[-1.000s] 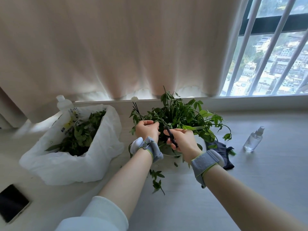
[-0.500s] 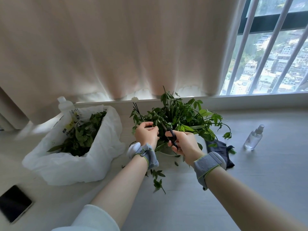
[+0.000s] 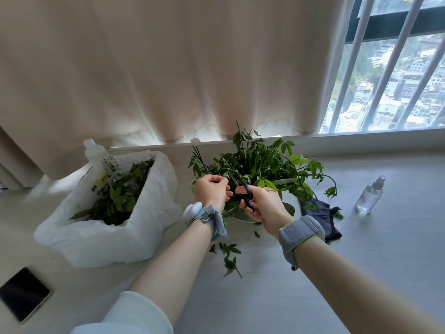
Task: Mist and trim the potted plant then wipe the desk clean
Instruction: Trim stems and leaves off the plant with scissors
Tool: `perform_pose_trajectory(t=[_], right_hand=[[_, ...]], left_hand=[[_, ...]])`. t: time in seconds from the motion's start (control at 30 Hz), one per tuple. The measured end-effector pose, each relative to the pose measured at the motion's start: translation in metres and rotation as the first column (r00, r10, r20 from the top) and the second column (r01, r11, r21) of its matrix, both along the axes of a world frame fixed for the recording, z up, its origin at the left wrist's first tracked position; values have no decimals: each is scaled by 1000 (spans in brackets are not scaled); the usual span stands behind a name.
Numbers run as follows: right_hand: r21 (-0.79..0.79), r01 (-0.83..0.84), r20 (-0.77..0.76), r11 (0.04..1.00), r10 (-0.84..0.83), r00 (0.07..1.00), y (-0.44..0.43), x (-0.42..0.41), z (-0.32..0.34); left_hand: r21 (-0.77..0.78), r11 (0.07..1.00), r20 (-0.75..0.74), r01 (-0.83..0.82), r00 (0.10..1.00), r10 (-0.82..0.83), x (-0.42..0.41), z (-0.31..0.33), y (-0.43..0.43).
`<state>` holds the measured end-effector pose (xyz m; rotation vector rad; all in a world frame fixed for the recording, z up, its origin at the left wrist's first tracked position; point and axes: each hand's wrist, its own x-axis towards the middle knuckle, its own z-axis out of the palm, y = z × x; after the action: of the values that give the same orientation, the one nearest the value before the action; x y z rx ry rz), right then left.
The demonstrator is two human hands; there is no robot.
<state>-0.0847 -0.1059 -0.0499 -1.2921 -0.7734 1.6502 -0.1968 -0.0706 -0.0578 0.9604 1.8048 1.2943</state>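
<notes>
A leafy green potted plant (image 3: 262, 165) stands in a pale pot at the middle of the white desk (image 3: 313, 273), near the window ledge. My left hand (image 3: 210, 190) pinches a stem at the plant's left front. My right hand (image 3: 261, 207) grips black scissors (image 3: 245, 192), whose blades point up into the foliage beside the left fingers. A clear mist bottle (image 3: 369, 195) stands at the right. A dark cloth (image 3: 317, 219) lies crumpled right of the pot, partly behind my right wrist. Cut sprigs (image 3: 230, 257) lie on the desk in front of the pot.
A white plastic bag (image 3: 115, 232) holding cut leaves sits at the left, with a white bottle (image 3: 92, 151) behind it. A black phone (image 3: 22, 294) lies at the near left. A beige curtain and barred window run along the back.
My hands have risen a little into the foliage. The scissors have tilted so their blades reach further toward the stem pinched by my left hand.
</notes>
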Motion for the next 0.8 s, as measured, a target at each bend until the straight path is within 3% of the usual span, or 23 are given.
perform_pose_trajectory(t=[0.8], right_hand=[[62, 2, 31, 998, -4, 1000, 5, -5, -9]], left_hand=[[-14, 1000, 55, 25, 998, -24, -1, 2, -5]])
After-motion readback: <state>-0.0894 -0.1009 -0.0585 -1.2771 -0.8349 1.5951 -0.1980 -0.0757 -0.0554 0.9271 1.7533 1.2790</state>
